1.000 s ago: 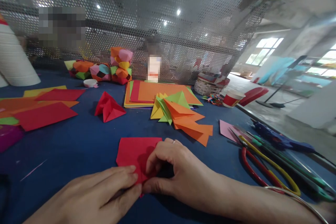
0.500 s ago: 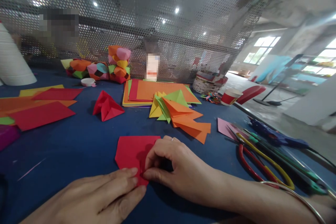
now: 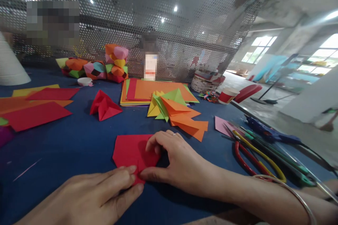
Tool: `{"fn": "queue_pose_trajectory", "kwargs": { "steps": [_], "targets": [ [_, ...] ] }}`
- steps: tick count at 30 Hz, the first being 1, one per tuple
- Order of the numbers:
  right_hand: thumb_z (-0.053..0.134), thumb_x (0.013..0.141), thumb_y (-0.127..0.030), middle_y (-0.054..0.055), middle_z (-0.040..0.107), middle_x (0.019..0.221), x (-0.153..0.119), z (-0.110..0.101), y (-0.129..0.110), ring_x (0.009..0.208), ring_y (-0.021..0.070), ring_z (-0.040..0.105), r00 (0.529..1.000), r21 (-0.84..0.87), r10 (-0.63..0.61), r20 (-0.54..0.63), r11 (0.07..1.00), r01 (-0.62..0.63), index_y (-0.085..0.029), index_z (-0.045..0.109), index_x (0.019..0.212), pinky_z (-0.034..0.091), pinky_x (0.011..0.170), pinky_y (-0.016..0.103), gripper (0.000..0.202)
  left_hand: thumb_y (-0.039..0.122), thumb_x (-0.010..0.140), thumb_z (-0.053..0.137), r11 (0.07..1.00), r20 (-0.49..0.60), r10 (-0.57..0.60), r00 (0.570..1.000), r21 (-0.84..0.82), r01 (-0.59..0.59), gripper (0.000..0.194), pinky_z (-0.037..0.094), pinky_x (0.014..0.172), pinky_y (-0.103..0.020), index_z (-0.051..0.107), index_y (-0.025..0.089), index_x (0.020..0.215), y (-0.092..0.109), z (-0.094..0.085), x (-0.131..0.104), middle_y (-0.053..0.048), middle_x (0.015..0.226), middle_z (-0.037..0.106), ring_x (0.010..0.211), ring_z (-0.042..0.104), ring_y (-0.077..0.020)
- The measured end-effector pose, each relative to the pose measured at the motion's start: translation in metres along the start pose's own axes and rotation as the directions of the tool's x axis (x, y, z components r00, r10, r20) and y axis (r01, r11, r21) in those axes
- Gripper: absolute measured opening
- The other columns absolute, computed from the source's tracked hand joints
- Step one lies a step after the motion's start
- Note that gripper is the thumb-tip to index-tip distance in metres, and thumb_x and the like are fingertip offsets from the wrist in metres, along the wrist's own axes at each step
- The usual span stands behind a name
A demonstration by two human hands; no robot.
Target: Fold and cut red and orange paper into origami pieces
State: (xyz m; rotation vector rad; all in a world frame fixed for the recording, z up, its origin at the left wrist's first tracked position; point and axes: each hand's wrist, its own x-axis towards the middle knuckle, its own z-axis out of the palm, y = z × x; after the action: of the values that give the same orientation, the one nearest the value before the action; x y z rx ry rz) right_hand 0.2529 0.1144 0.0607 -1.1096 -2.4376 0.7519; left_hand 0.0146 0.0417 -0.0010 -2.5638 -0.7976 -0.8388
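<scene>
A red paper sheet (image 3: 129,150), partly folded, lies flat on the blue table (image 3: 74,140) in front of me. My left hand (image 3: 97,193) presses its near corner with the fingertips. My right hand (image 3: 176,163) rests on the sheet's right side, thumb and fingers pinching along a fold; a ring is on one finger and a bangle on the wrist. A folded red paper piece (image 3: 104,105) sits farther back on the left. A pile of folded orange, yellow and green triangles (image 3: 179,112) lies behind my right hand.
A stack of coloured sheets (image 3: 150,91) lies at the middle back, loose red and orange sheets (image 3: 34,109) at the left. Scissors (image 3: 253,154) and a blue glue gun (image 3: 269,134) lie at the right. Paper balls (image 3: 105,66), a basket (image 3: 207,82) and a red cup (image 3: 227,95) stand before a perforated metal screen.
My right hand's fingers have spread and slid along the red sheet's fold, while the left fingertips stay on the near corner. The view has shifted slightly.
</scene>
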Motion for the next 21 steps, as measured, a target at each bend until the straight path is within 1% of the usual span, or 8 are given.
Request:
{"fn": "queue_pose_trajectory", "kwargs": {
  "steps": [4, 6, 11, 14, 16, 18, 19, 21],
  "targets": [
    [0.092, 0.079, -0.032, -0.001, 0.064, 0.094, 0.002, -0.007, 0.009, 0.089, 0.0185, 0.059, 0.995, 0.018, 0.097, -0.009, 0.995, -0.096, -0.019, 0.064, 0.102, 0.043, 0.082, 0.034, 0.038, 0.036, 0.106, 0.042, 0.999, 0.0, 0.017, 1.0, 0.036, -0.017, 0.036, 0.056, 0.098, -0.017, 0.066, 0.025, 0.13, -0.002, 0.0, 0.0, 0.0, 0.113, 0.078, 0.099, 0.076, -0.0124],
    [0.088, 0.082, -0.025, -0.001, 0.063, 0.095, 0.004, -0.01, 0.014, 0.089, 0.0177, 0.059, 0.993, 0.033, 0.117, -0.006, 0.993, -0.116, -0.019, 0.064, 0.104, 0.043, 0.082, 0.034, 0.034, 0.036, 0.105, 0.042, 0.999, -0.009, 0.007, 1.0, 0.046, -0.007, 0.036, 0.056, 0.098, -0.017, 0.066, 0.025, 0.13, -0.002, 0.001, -0.002, 0.0, 0.114, 0.078, 0.101, 0.076, -0.0128],
    [0.078, 0.085, -0.01, 0.001, 0.065, 0.097, 0.003, -0.01, 0.018, 0.092, 0.0185, 0.061, 0.998, -0.014, 0.063, -0.012, 0.998, -0.063, -0.02, 0.063, 0.106, 0.046, 0.086, 0.035, 0.027, 0.03, 0.101, 0.046, 1.0, 0.006, -0.003, 1.0, 0.017, 0.003, 0.037, 0.057, 0.098, -0.018, 0.068, 0.026, 0.132, -0.002, 0.001, -0.005, 0.0, 0.114, 0.079, 0.101, 0.076, -0.013],
    [0.067, 0.089, -0.003, 0.004, 0.068, 0.1, -0.004, -0.005, 0.015, 0.097, 0.0193, 0.063, 0.989, -0.045, -0.115, -0.094, 0.993, 0.112, -0.02, 0.066, 0.102, 0.049, 0.09, 0.036, 0.021, 0.024, 0.101, 0.045, 1.0, 0.003, -0.008, 1.0, 0.004, 0.007, 0.041, 0.057, 0.098, -0.019, 0.067, 0.026, 0.135, -0.001, 0.002, -0.003, 0.0, 0.113, 0.08, 0.101, 0.077, -0.0131],
    [0.055, 0.092, 0.001, 0.005, 0.07, 0.102, -0.01, -0.001, 0.013, 0.096, 0.0175, 0.065, 0.942, -0.033, -0.317, -0.107, 0.948, 0.315, -0.02, 0.071, 0.1, 0.052, 0.09, 0.033, 0.027, 0.022, 0.101, 0.044, 1.0, -0.001, -0.014, 1.0, -0.021, 0.014, 0.041, 0.057, 0.097, -0.018, 0.068, 0.026, 0.134, -0.001, 0.003, 0.0, 0.0, 0.111, 0.08, 0.1, 0.077, -0.0125],
    [0.051, 0.092, 0.001, 0.006, 0.073, 0.105, -0.015, 0.003, 0.013, 0.096, 0.0156, 0.068, 0.871, 0.013, -0.488, -0.049, 0.872, 0.489, -0.02, 0.074, 0.101, 0.055, 0.09, 0.029, 0.033, 0.021, 0.101, 0.045, 0.998, -0.025, -0.038, 0.999, -0.052, 0.037, 0.037, 0.058, 0.093, -0.016, 0.071, 0.026, 0.127, -0.001, 0.002, 0.001, 0.001, 0.105, 0.081, 0.094, 0.078, -0.0116],
    [0.052, 0.091, 0.001, 0.007, 0.074, 0.108, -0.017, 0.005, 0.013, 0.098, 0.0153, 0.069, 0.842, 0.033, -0.539, -0.012, 0.842, 0.539, -0.019, 0.075, 0.104, 0.056, 0.09, 0.027, 0.033, 0.019, 0.1, 0.046, 0.996, -0.034, -0.05, 0.998, -0.071, 0.047, 0.035, 0.058, 0.091, -0.015, 0.072, 0.027, 0.123, -0.002, 0.002, 0.002, 0.001, 0.102, 0.081, 0.091, 0.078, -0.011],
    [0.055, 0.089, 0.0, 0.008, 0.075, 0.114, -0.019, 0.006, 0.014, 0.102, 0.0154, 0.071, 0.812, 0.042, -0.581, 0.044, 0.814, 0.58, -0.017, 0.075, 0.109, 0.057, 0.092, 0.025, 0.033, 0.016, 0.097, 0.048, 0.993, -0.036, -0.071, 0.997, -0.095, 0.067, 0.036, 0.058, 0.09, -0.014, 0.073, 0.028, 0.119, -0.003, -0.002, 0.002, 0.003, 0.102, 0.082, 0.091, 0.079, -0.0099]
  ]
}}
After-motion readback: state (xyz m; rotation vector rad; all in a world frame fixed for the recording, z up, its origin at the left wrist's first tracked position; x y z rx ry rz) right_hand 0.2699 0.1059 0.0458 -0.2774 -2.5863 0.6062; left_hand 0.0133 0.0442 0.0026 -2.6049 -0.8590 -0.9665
